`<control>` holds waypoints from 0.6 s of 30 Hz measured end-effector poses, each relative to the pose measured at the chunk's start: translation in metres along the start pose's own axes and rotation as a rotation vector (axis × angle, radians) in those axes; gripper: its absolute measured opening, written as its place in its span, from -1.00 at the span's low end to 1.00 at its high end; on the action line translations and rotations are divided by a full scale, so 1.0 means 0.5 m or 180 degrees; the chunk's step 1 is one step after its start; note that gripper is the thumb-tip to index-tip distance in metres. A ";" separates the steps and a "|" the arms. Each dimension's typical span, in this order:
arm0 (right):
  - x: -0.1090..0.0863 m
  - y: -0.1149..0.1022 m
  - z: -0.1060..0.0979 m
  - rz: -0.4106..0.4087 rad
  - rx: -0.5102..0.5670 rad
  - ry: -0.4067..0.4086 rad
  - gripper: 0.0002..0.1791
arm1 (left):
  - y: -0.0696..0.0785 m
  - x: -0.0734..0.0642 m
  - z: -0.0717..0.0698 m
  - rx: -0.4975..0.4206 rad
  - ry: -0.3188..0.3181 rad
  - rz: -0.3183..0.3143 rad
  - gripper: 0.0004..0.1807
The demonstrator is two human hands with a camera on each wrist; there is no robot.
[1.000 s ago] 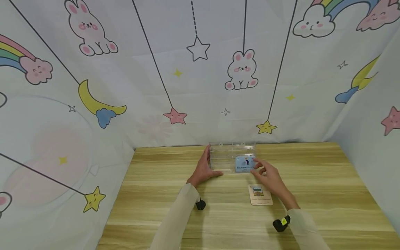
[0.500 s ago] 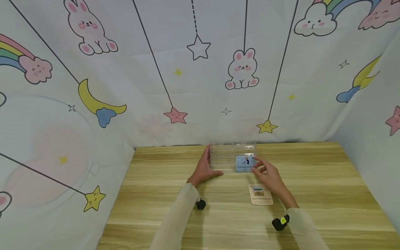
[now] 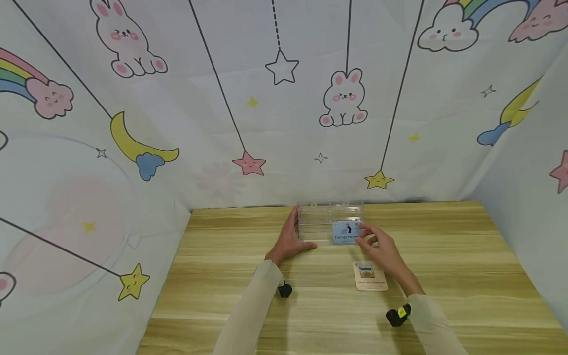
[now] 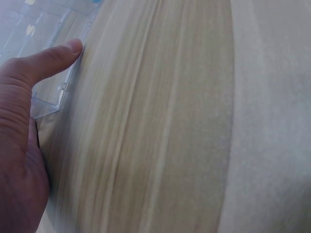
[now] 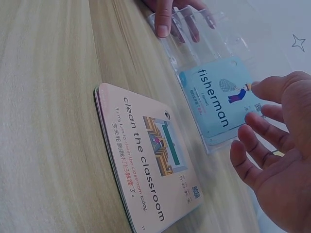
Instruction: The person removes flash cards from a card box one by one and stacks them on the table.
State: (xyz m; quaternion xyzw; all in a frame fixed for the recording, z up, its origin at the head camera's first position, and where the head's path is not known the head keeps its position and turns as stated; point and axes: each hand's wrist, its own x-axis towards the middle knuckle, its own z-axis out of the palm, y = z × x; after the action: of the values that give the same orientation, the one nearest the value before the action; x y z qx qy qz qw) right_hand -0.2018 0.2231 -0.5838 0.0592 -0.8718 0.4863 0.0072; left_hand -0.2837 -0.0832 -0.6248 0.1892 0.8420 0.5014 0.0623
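Observation:
A clear plastic box (image 3: 315, 229) with ridged compartments stands near the back edge of the table. My left hand (image 3: 289, 240) grips its left end, thumb along the near edge and fingers round the far side; in the left wrist view the thumb (image 4: 53, 59) overlaps that edge. In the box's right half lies a light blue flashcard (image 5: 216, 97) printed "fisherman". My right hand (image 3: 380, 249) pinches this card at its right edge, thumb and bent fingers close together there. Nearer me, a pale pink stack of flashcards (image 5: 150, 160) reading "clean the classroom" lies flat.
The wooden table (image 3: 230, 296) runs back to a white cloth wall (image 3: 284, 128) printed with rabbits, stars and rainbows, right behind the box. Further cloth walls close off both sides. Black wrist cameras (image 3: 398, 315) hang under the sleeves.
The blue flashcard has shifted very slightly left in the box, the right hand staying at its edge. The left hand and the pink stack look unmoved.

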 end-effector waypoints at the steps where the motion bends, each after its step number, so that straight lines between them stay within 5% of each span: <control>1: 0.001 0.000 0.000 -0.0002 0.0008 0.0001 -0.47 | 0.000 0.000 0.000 0.0005 0.0005 0.0008 0.50; 18: 0.011 -0.005 0.001 -0.0061 0.0030 0.0006 -0.49 | -0.005 0.004 0.001 0.0041 0.0024 0.0032 0.52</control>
State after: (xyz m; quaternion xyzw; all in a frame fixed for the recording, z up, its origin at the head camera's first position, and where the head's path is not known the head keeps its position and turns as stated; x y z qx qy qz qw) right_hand -0.2071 0.2206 -0.5814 0.0671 -0.8689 0.4903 0.0125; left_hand -0.2859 -0.0829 -0.6271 0.1920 0.8445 0.4969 0.0554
